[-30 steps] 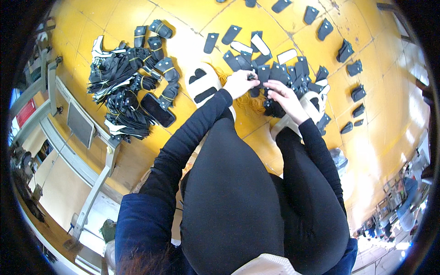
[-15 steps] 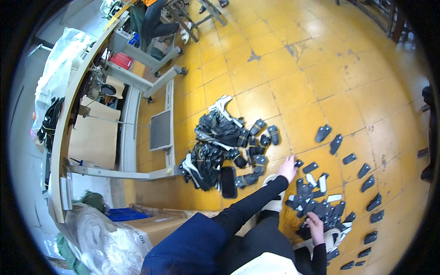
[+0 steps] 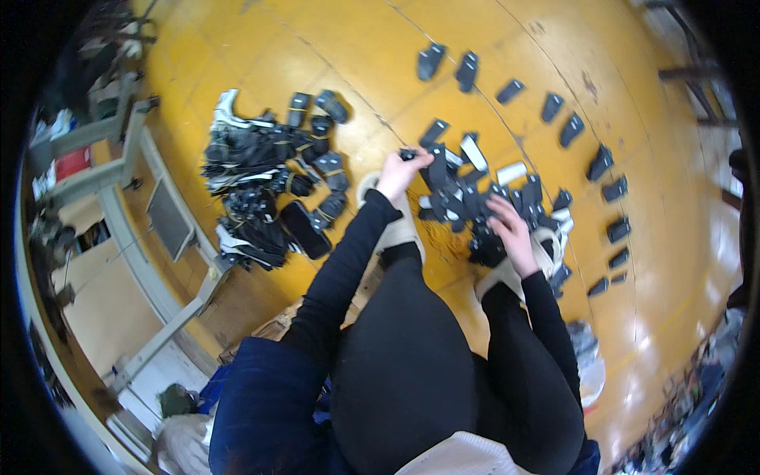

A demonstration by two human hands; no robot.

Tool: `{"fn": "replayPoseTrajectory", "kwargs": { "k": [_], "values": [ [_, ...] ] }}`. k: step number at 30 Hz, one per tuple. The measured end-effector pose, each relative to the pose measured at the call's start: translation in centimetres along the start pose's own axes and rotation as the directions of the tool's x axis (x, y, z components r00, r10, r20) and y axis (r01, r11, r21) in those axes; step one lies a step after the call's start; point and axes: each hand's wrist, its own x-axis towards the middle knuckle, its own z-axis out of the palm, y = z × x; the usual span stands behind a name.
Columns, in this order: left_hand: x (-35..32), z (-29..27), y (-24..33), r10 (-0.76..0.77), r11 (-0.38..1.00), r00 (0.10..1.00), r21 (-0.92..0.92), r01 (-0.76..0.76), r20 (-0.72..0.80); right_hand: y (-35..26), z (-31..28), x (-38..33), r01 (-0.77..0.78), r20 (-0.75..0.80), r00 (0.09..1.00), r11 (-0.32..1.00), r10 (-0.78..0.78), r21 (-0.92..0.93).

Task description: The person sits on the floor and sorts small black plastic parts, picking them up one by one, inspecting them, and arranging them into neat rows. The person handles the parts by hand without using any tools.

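Observation:
My left hand is closed on a small black piece, pinched between thumb and fingers beside the loose pile. Its exact kind cannot be made out. My right hand reaches over the near right part of the pile with fingers apart; whether the fingertips touch a piece is unclear. The pile of flat black pieces lies on the floor in front of my shoes. A few pieces, such as a white one, show a pale face. Yellow strands lie at the pile's near edge.
A curved row of black pieces, one of them a stack, runs along the right. At left lie banded black bundles, dark heaps with white strips and a black phone-like slab. A metal table frame stands farther left.
My view has swung left-to-right and down, so the floor things appear higher and farther left. My left hand now pinches a small black piece; my right hand stays over the pile.

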Motion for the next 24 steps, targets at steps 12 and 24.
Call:
{"fn": "replayPoseTrajectory", "kwargs": {
  "k": [12,24],
  "values": [
    [-2.2,3.4,-1.2,-0.109,0.990,0.976,-0.066,0.123,0.190,-1.4,1.6,0.3,-0.031,0.220,0.975,0.985,-0.008,0.173],
    [-2.2,3.2,-2.6,-0.148,0.981,0.946,-0.082,0.178,0.288,-1.1,2.0,-0.6,-0.130,0.254,0.965,0.965,0.070,0.228]
  ]
}}
